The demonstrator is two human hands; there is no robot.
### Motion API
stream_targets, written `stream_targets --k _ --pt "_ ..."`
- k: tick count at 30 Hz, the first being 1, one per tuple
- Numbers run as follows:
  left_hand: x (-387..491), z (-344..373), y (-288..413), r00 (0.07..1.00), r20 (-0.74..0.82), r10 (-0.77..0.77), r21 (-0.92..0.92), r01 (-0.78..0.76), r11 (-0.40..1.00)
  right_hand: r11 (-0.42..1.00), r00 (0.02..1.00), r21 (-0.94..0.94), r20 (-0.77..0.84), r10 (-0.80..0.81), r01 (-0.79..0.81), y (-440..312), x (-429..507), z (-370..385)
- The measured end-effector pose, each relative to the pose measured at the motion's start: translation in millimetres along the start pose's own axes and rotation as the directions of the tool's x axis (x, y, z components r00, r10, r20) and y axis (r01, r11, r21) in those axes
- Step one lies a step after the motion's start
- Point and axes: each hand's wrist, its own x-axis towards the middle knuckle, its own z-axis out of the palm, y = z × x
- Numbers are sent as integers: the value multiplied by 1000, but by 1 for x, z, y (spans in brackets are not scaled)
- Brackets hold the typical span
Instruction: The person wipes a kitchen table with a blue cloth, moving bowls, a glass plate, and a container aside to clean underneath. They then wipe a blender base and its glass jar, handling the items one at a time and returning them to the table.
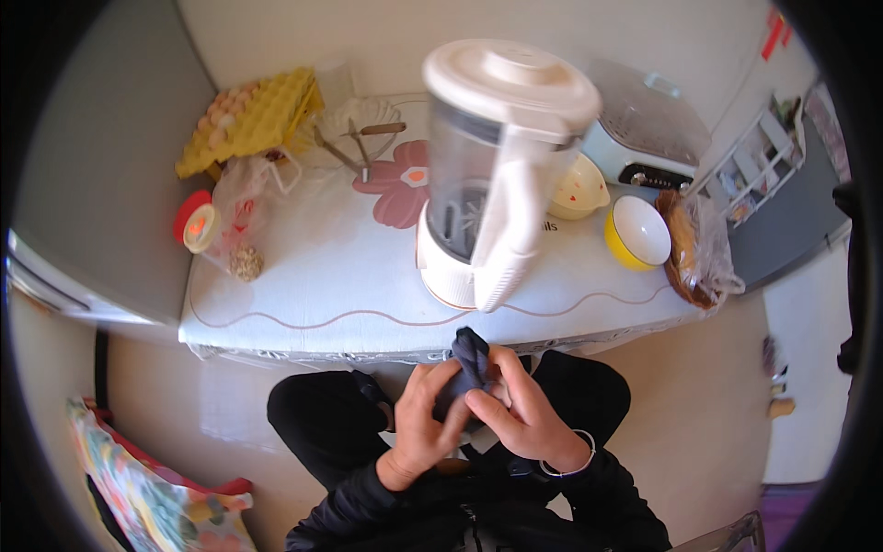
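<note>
Over my lap, just off the table's front edge, my left hand (429, 414) and my right hand (519, 407) meet around a bunched dark grey cloth (472, 355). The fingers of both hands pinch it, and its twisted top pokes up between them. Its lower part is partly hidden by my fingers. A white bracelet circles my right wrist. Beyond the hands, a tall white blender (503, 179) with a clear jug, lid and large handle stands upright on the table, apart from both hands.
A patterned cloth covers the table (331, 276). At the left are yellow egg trays (269, 124), a plastic bag (252, 186) and a red-lidded container (196, 224). At the right stand a yellow bowl (638, 231), a cream bowl (579, 190), a light blue appliance (645, 141) and a basket (686, 255).
</note>
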Motion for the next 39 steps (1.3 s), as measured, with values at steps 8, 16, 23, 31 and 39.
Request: stream_targets --k 8,16,23,31,39 --pt "23 -50 -39 870 -65 -488 -685 317 656 734 762 -627 -332 -556 262 -7 57 -4" --pt "84 -58 -17 985 -52 -166 -403 132 906 786 689 -404 -390 -611 468 5 102 8" --pt "123 -45 1 970 -83 228 -77 -234 969 867 771 -161 -403 -494 472 -1 96 -15" --pt "150 11 11 633 -99 768 516 -627 584 760 566 -505 -513 -645 409 6 97 -29" --pt "191 13 27 454 14 891 627 -698 346 575 456 -749 -407 -792 330 6 102 -38"
